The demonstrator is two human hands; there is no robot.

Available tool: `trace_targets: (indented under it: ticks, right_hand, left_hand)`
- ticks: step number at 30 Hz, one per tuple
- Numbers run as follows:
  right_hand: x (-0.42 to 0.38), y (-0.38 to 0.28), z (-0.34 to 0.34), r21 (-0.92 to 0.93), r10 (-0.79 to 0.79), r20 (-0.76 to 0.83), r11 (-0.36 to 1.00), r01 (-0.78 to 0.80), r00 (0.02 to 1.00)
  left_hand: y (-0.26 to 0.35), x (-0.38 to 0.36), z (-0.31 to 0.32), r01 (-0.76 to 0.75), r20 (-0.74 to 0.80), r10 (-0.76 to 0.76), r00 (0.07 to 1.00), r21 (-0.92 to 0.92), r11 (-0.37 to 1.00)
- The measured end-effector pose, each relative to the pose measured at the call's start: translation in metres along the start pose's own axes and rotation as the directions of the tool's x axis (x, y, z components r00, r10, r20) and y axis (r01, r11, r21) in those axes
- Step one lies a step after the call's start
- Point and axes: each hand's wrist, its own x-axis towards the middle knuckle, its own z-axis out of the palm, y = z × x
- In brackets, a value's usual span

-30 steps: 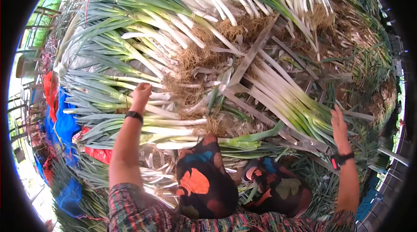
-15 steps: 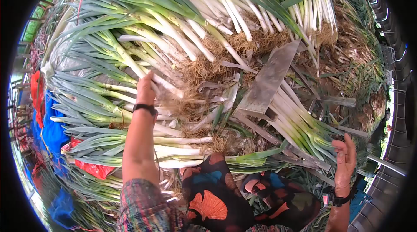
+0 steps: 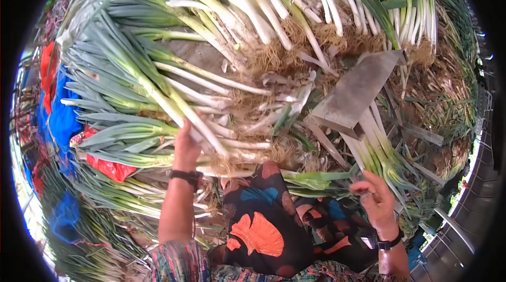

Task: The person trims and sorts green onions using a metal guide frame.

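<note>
My left hand [image 3: 188, 147] is closed around a couple of large green onions [image 3: 163, 101], just above the root end. Their white shanks slant down toward my lap and their leaves point to the upper left. More green onions [image 3: 197, 79] with brown roots lie around that hand. My right hand [image 3: 375, 197] hangs in front of my right knee with its fingers loosely bent and apart, and I see nothing in it. Close beyond it lies a bunch of paler green onions [image 3: 371, 158], partly hidden by a grey slanted board [image 3: 358, 94].
Large rows of green onions [image 3: 253, 7] with roots lie across the far side. Roots and peelings [image 3: 284, 108] litter the middle. Blue cloth [image 3: 64, 118] and red plastic [image 3: 109, 163] lie at left. Wooden frame pieces [image 3: 421, 134] stand at right, near heaped leaf waste [image 3: 448, 87].
My left hand has lifted the green onions off the pile and drawn them nearer my lap. My right hand has come inward, its fingers more bent. The view has shifted.
</note>
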Motion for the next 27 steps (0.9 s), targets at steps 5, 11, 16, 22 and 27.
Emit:
trace_targets:
  ticks: [5,11,16,22,27]
  right_hand:
    - [0.024,0.005,0.031,-0.122,-0.044,0.262,0.989,0.079,0.964]
    - [0.106,0.039,0.123,-0.177,-0.275,0.345,0.920,0.350,0.897]
    - [0.179,0.069,0.216,-0.398,-0.186,0.377,0.852,0.340,0.907]
    - [0.228,0.081,0.219,-0.494,0.063,0.386,0.856,0.149,0.920]
    - [0.223,0.069,0.215,-0.509,-0.509,0.317,0.621,0.596,0.800]
  left_hand:
    - [0.004,0.003,0.009,0.012,0.042,-0.008,0.999,-0.085,0.996]
    - [0.003,-0.005,0.011,0.026,0.194,0.002,0.981,-0.143,0.989]
    - [-0.023,-0.005,0.044,0.048,0.113,-0.031,0.993,-0.148,0.988]
    - [-0.028,0.003,0.056,-0.051,-0.035,0.057,0.998,0.153,0.987]
    - [-0.017,-0.009,0.072,0.041,-0.069,-0.004,0.998,0.538,0.842]
